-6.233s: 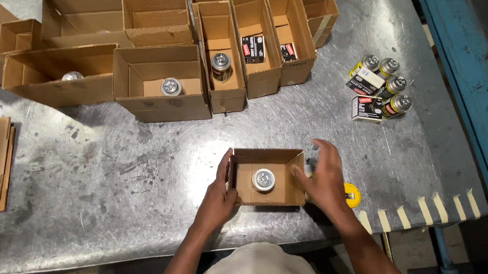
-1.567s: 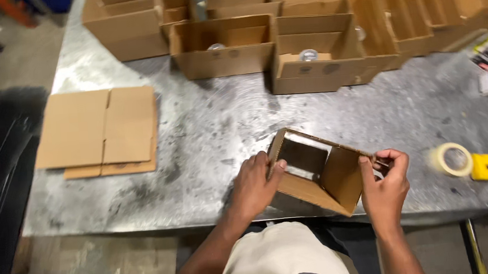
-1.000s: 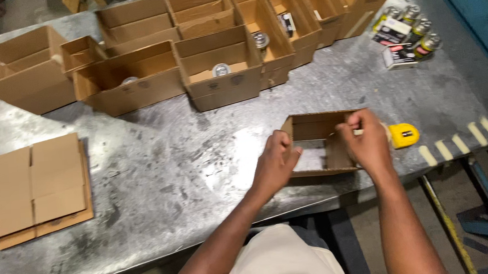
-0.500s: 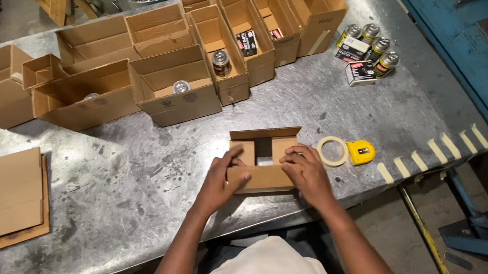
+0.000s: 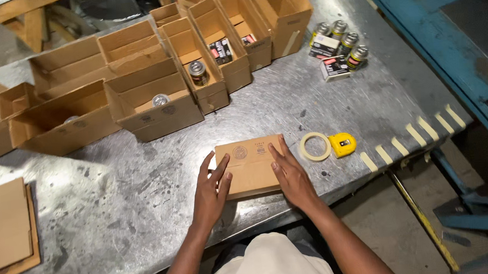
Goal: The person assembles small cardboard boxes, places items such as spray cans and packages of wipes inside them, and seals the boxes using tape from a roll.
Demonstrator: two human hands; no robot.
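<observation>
Box [image 5: 250, 166] lies flat, long axis left-right; left hand [image 5: 210, 192] and right hand [image 5: 290, 176] press it, fingers open.

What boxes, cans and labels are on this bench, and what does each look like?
Closed brown carton: near edge, under left hand and right hand; small printed marks on top.
Open brown cartons: rows across the back, some holding cans.
Silver-topped cans: far right, beside small dark-and-white packets.
Tape roll: right of the carton, with yellow dispenser.
Flat cardboard: left edge.

Tape roll [image 5: 315, 146], open cartons [image 5: 155, 100], cans [image 5: 340, 41]
</observation>
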